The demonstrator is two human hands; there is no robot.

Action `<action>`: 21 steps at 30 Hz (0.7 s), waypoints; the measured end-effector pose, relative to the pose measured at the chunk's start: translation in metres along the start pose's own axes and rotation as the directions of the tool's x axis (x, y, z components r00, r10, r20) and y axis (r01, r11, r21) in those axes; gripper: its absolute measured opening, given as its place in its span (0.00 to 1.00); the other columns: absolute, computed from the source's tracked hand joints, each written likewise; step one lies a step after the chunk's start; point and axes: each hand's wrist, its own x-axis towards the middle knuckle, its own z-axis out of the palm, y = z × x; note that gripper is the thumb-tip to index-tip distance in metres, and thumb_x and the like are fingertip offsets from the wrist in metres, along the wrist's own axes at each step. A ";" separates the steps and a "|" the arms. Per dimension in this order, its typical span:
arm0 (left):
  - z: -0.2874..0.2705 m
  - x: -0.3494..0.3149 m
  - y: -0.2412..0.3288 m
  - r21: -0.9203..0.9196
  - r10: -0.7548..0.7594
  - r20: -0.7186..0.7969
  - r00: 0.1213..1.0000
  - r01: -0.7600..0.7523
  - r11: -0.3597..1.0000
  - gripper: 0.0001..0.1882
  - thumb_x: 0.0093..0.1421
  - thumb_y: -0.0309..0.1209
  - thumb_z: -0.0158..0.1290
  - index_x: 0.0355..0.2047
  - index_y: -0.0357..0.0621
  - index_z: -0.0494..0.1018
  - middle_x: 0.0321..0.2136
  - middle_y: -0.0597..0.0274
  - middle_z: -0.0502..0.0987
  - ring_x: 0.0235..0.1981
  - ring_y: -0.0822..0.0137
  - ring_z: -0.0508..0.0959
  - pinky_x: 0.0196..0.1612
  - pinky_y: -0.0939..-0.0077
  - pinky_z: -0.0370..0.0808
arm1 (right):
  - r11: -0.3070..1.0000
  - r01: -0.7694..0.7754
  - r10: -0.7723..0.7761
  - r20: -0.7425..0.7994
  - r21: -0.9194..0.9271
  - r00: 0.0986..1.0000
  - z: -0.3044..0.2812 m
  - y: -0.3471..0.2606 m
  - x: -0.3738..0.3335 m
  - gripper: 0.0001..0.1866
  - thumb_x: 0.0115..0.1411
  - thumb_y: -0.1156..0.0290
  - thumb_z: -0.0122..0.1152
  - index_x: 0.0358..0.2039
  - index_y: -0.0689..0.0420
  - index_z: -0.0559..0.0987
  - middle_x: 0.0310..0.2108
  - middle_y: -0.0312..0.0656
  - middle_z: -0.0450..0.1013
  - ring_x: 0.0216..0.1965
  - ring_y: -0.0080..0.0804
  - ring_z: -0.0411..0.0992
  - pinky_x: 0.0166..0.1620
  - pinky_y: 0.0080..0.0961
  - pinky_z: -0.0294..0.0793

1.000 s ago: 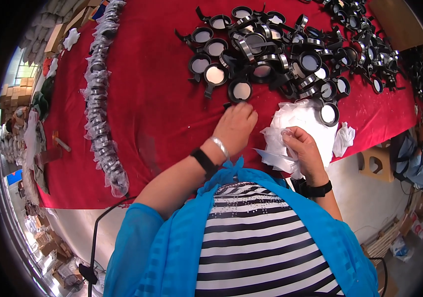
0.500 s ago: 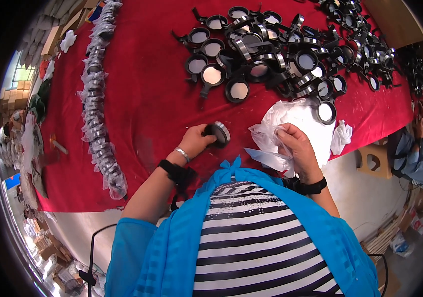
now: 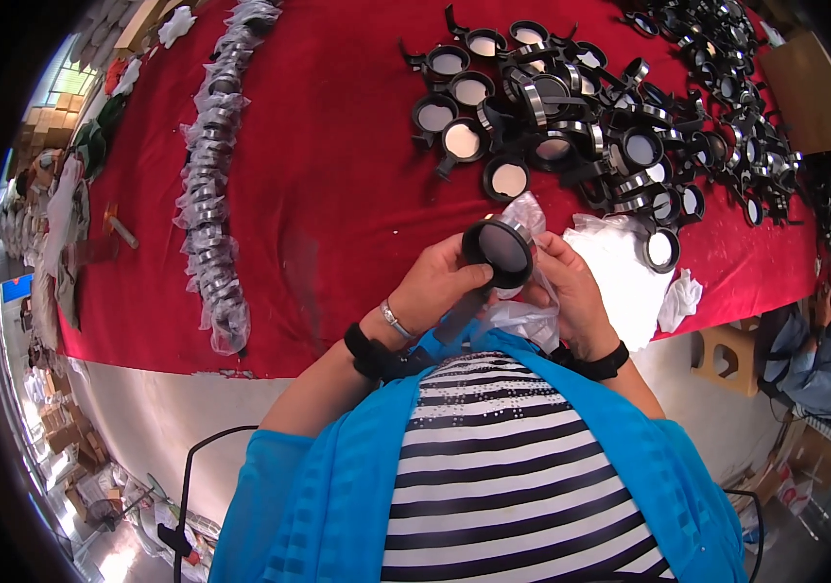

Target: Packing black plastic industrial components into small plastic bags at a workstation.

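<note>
My left hand [image 3: 440, 282] grips a round black part [image 3: 505, 249] with a silver band, its hollow grey face turned up and its dark handle pointing down toward me. Pinched in my right hand [image 3: 571, 287] is a thin clear plastic bag [image 3: 530, 319], close behind and right of the round part. Film bunches between both hands; whether the part's edge is inside the bag, I cannot tell. Just right of my right hand lies a stack of white plastic bags [image 3: 612, 267].
Similar black round parts [image 3: 552, 97] are heaped at the far right of the red cloth [image 3: 318, 175]. A long row of bagged parts [image 3: 209, 194] runs along the left. A crumpled white bag [image 3: 680, 299] lies at the right edge. Beyond it, another person [image 3: 829, 335] works.
My left hand has carried the round part right and turned its face up, bringing it against the bag. My right hand has stayed near its place, still holding the bag.
</note>
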 end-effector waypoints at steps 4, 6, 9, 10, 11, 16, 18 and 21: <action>-0.017 0.006 -0.017 0.746 0.518 -0.142 0.843 -0.253 0.616 0.17 0.54 0.23 0.53 0.45 0.36 0.70 0.39 0.55 0.76 0.35 0.64 0.78 0.37 0.74 0.76 | 0.959 0.157 -0.200 -0.173 -0.236 0.965 0.004 0.008 0.002 0.07 0.62 0.69 0.54 0.37 0.58 0.75 0.29 0.31 0.72 0.28 0.14 0.66 0.31 0.10 0.64; -0.009 0.005 -0.008 0.865 0.649 0.013 0.761 -0.335 0.374 0.17 0.49 0.21 0.53 0.42 0.34 0.71 0.40 0.52 0.74 0.35 0.57 0.78 0.37 0.73 0.76 | 0.926 0.171 -0.260 -0.239 -0.337 0.936 0.003 0.009 0.001 0.07 0.61 0.69 0.55 0.36 0.58 0.75 0.29 0.30 0.71 0.28 0.13 0.66 0.32 0.10 0.64; -0.006 0.006 -0.012 0.962 0.722 0.137 0.678 -0.266 0.067 0.18 0.48 0.19 0.53 0.42 0.33 0.72 0.42 0.51 0.74 0.34 0.57 0.79 0.36 0.70 0.77 | 0.914 0.190 -0.280 -0.218 -0.358 0.935 0.011 0.006 -0.005 0.07 0.60 0.70 0.57 0.36 0.59 0.75 0.29 0.30 0.71 0.29 0.12 0.66 0.32 0.11 0.65; -0.007 0.009 -0.015 0.969 0.708 0.155 0.689 -0.244 0.025 0.18 0.47 0.20 0.53 0.42 0.34 0.72 0.43 0.51 0.74 0.35 0.56 0.78 0.37 0.69 0.77 | 0.915 0.172 -0.243 -0.159 -0.364 0.957 0.016 0.007 -0.006 0.07 0.60 0.70 0.57 0.36 0.59 0.75 0.29 0.29 0.71 0.30 0.12 0.66 0.32 0.11 0.65; -0.007 0.011 -0.018 0.975 0.692 0.172 0.701 -0.222 -0.018 0.18 0.47 0.21 0.54 0.41 0.34 0.72 0.43 0.51 0.74 0.36 0.55 0.78 0.37 0.68 0.77 | 0.916 0.154 -0.204 -0.100 -0.371 0.974 0.019 0.008 -0.008 0.07 0.60 0.70 0.57 0.35 0.59 0.75 0.28 0.29 0.71 0.30 0.12 0.66 0.33 0.11 0.66; -0.001 0.025 -0.029 0.954 0.705 0.138 0.695 -0.286 0.095 0.14 0.49 0.25 0.54 0.38 0.37 0.74 0.40 0.52 0.74 0.34 0.55 0.78 0.36 0.69 0.76 | 0.863 0.095 -0.095 0.025 -0.496 0.995 0.034 0.016 -0.008 0.07 0.60 0.71 0.56 0.35 0.61 0.76 0.28 0.30 0.71 0.29 0.13 0.66 0.32 0.12 0.66; -0.002 0.034 -0.023 0.922 0.753 0.030 0.657 -0.308 0.233 0.11 0.49 0.26 0.56 0.35 0.38 0.74 0.33 0.53 0.74 0.29 0.56 0.77 0.31 0.72 0.74 | 0.869 0.116 -0.120 0.024 -0.480 0.993 0.032 0.015 -0.008 0.08 0.60 0.71 0.56 0.36 0.61 0.77 0.28 0.31 0.72 0.29 0.14 0.67 0.32 0.13 0.66; -0.017 0.039 -0.021 0.860 0.672 -0.240 0.700 -0.167 0.482 0.07 0.48 0.27 0.56 0.27 0.37 0.72 0.25 0.51 0.71 0.27 0.51 0.72 0.28 0.65 0.68 | 0.590 0.212 -0.098 0.192 -0.779 0.977 0.028 0.013 -0.019 0.10 0.58 0.76 0.55 0.40 0.62 0.78 0.31 0.37 0.76 0.32 0.19 0.71 0.35 0.17 0.70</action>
